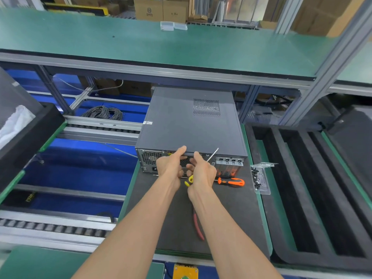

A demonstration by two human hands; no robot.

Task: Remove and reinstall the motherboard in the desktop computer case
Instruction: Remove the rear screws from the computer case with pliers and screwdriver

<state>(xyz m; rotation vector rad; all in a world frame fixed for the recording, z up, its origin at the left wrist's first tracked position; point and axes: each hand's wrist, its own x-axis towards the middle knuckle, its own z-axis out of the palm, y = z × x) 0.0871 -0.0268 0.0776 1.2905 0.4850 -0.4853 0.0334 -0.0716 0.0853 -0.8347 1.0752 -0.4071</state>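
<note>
Dark grey sheet steel: one desktop computer case (191, 121), lying flat on the black mat (181, 228) of the bench, rear panel turned toward the person, side cover in place. Judged heavy and rigid as a unit; the cover itself thin, likely to flex and to carry sharp edges. Best taken hold of at the rear lip of the cover, thumbs on top, then slid back. Motherboard not visible, enclosed within; judged fragile, to be held by its edges once exposed.

Left hand (171, 164) placed at the rear top edge, thumb resting on the cover, fingers curled under the lip against the perforated panel. Right hand (201, 172) set just beside it, thumb up at the same edge, fingers wrapped round a screwdriver with a yellow handle (189, 180), its shaft (213, 155) pointing up and away over the case. Exact finger contact under the lip not discernible.

Counted on the mat: one orange-and-black screwdriver (231, 182), just right of the right hand; one red-handled pliers (198, 228), between the forearms; one clear plastic tray (261, 181) of small dark screws, too many and too small to count.

Beyond: black foam trays (302, 178) to the right, one coil of dark cable (103, 113) on the blue surface to the left, green shelf (141, 41) above.
</note>
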